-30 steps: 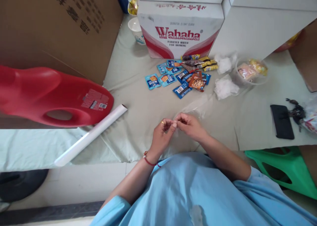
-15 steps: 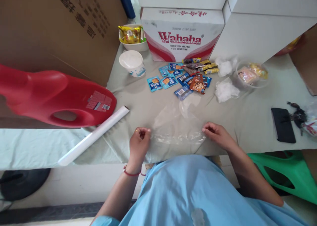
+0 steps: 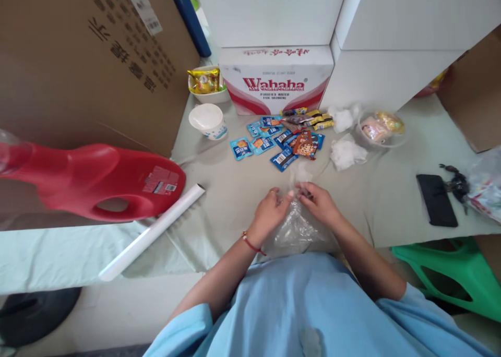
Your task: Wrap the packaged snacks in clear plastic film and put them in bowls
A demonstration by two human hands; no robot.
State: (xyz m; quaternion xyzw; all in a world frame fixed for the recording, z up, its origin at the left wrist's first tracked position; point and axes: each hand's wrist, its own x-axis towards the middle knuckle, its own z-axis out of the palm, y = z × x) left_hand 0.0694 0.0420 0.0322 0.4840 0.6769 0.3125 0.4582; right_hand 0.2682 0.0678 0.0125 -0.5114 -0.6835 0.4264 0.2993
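Observation:
My left hand (image 3: 270, 213) and my right hand (image 3: 319, 203) meet over the near edge of the cloth-covered table (image 3: 235, 190). Both pinch the top of a clear plastic bag (image 3: 295, 226) that hangs crumpled between them toward my lap. A red string circles my left wrist. Beyond my hands lies a heap of small snack packets (image 3: 282, 138), blue, brown and yellow. Two wads of white tissue (image 3: 346, 152) lie to the right of the packets.
A red jug (image 3: 97, 179) lies on its side at left beside a white roll (image 3: 152, 231). A paper cup (image 3: 207, 121), a bowl of snacks (image 3: 205, 83), a Wahaha box (image 3: 274, 80), a clear container (image 3: 378, 127), a black phone (image 3: 436, 199), keys (image 3: 456, 182) and a green stool (image 3: 454, 273) surround me.
Half a second ago my hands held the plastic bag stretched wide apart. They have come back together, and the bag is now bunched between them. The camera has tilted up slightly.

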